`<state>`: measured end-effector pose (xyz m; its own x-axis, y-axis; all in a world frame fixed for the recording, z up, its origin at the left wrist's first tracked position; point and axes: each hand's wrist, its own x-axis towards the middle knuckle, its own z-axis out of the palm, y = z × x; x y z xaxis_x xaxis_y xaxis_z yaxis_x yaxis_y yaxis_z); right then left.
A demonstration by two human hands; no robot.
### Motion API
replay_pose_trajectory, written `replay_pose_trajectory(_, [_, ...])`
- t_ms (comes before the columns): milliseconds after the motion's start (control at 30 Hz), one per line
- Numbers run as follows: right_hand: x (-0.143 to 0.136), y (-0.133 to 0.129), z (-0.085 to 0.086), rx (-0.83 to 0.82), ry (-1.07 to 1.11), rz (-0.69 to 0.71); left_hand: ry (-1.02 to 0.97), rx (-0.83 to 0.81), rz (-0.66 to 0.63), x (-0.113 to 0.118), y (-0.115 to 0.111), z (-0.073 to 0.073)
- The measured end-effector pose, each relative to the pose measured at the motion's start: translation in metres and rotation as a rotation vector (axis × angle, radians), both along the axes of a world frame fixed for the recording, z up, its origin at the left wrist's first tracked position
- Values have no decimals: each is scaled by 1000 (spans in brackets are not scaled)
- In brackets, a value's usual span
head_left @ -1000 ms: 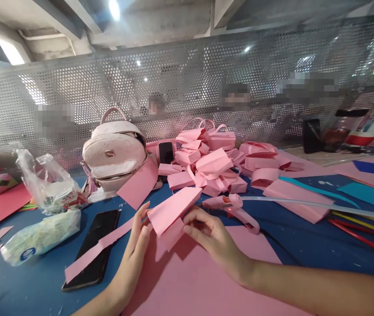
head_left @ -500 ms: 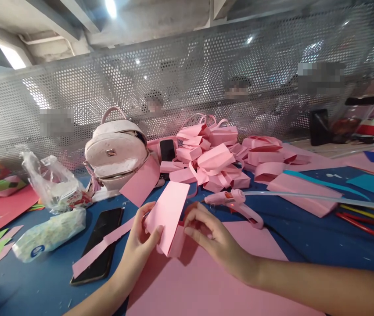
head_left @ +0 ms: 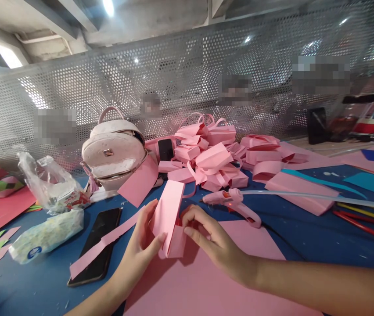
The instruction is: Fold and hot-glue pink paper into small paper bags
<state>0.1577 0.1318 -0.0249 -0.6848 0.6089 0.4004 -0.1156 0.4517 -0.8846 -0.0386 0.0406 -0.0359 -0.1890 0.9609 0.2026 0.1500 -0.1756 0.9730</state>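
My left hand (head_left: pixel 142 243) grips a small folded pink paper bag (head_left: pixel 170 210), thumb across its front and fingers behind. At the bag's right side my right hand (head_left: pixel 211 239) is curled, with thumb and index finger closed at the side flap; its other fingertips are partly hidden. A large pink paper sheet (head_left: pixel 226 285) lies under both hands. Just beyond the right hand rests a pink glue gun (head_left: pixel 233 202) with a small orange light and a clear glue stick (head_left: pixel 292 196) in its back. A pink paper strip (head_left: pixel 104 243) lies left of my left hand, across a dark phone (head_left: pixel 93 263).
Finished-looking pink paper bags (head_left: pixel 213 156) are piled at the back, beside a pale backpack (head_left: pixel 113 151). A tissue pack (head_left: pixel 47 235) and a clear plastic bag (head_left: pixel 48 184) lie left. A perforated metal panel (head_left: pixel 187 74) stands behind the blue table (head_left: pixel 42 289).
My left hand has turned the paper bag, so its front looks narrower and more of the right side flap shows. The right hand stays close to the flap. The whole view has shifted slightly.
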Motion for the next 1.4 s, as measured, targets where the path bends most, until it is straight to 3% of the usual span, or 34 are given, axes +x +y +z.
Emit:
replay_pose_trajectory(300, [2,-4,0,43,1,14,-24,-18,-30,3,-3,-4])
replay_pose_trajectory(433, [3,-5,4,58,6,39,6,40,-55,1,0,1])
replay_pose_trajectory(633, [3,-8,10,93,37,111,278,249,22,-18,0,40])
replay_pose_trajectory(733, [3,-9,10,155,17,123,434,306,-6,-22,-5,61])
replay_pose_trajectory(833, [3,-10,11,220,0,130,552,355,-24,-20,-10,70])
replay_pose_trajectory(933, [3,-12,12,264,-2,133,550,371,9,-14,-15,71])
replay_pose_trajectory(1133, [0,-15,16,302,-28,131,619,135,4,0,-23,70])
replay_pose_trajectory(1400, [-2,-17,18,311,-56,121,705,128,22,10,-19,64])
